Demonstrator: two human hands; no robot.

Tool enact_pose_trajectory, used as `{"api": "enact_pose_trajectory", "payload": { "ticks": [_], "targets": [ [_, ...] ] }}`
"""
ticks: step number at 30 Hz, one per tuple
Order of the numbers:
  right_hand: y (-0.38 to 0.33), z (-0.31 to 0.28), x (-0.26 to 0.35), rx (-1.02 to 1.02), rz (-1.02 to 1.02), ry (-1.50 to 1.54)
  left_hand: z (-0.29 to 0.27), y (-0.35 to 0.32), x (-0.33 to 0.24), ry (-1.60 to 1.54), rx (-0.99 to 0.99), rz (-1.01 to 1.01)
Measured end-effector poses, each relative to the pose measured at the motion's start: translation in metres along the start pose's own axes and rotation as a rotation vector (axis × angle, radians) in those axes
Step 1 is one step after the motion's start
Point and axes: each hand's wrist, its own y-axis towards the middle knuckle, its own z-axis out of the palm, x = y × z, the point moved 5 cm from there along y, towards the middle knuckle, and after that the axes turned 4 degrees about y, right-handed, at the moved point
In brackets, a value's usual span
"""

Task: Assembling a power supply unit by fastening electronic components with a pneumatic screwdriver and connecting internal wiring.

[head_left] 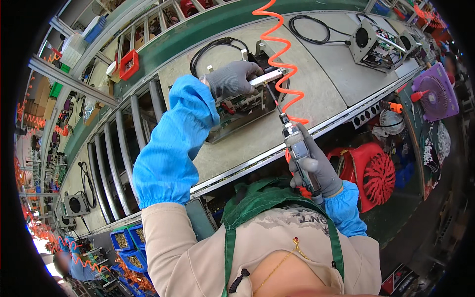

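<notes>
My left hand (231, 79), in a grey glove, has its fingers closed around one end of a silver metal bar (268, 77) over an open metal-framed device (242, 106). Circuit boards and wires show inside the frame, though my hand and sleeve cover part of it. In my right hand (320, 166), also gloved, is a power screwdriver (295, 140), gripped around its body. Its long thin bit (273, 95) points up and left, with the tip at or very near the bar; contact cannot be made out. An orange coiled hose (292, 69) hangs across the bar's right end.
A black cable (215, 47) loops behind the device. Another open device (373, 47) stands on the line at far right. Metal rollers (116, 163) lie to the left. A red fan (373, 175) and purple fan (433, 94) are at right; blue screw bins (129, 242) sit lower left.
</notes>
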Motion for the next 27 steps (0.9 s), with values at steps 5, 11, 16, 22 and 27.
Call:
{"api": "enact_pose_trajectory", "payload": {
  "ticks": [5, 11, 16, 22, 27],
  "targets": [
    [0.0, -0.005, 0.0, -0.003, -0.007, 0.007, 0.001, -0.001, -0.008, 0.015, 0.003, -0.004],
    [0.004, -0.004, 0.0, -0.019, -0.015, -0.111, 0.003, 0.005, 0.005, 0.094, -0.042, 0.067],
    [0.002, -0.004, -0.002, -0.007, 0.016, -0.1, 0.007, 0.005, 0.014, -0.026, -0.011, 0.109],
    [0.003, -0.008, -0.003, -0.02, -0.02, -0.021, 0.009, 0.003, 0.014, -0.105, 0.057, 0.113],
    [0.001, -0.001, 0.003, -0.024, 0.024, -0.008, 0.006, 0.0, 0.011, -0.087, 0.062, 0.125]
  ]
}}
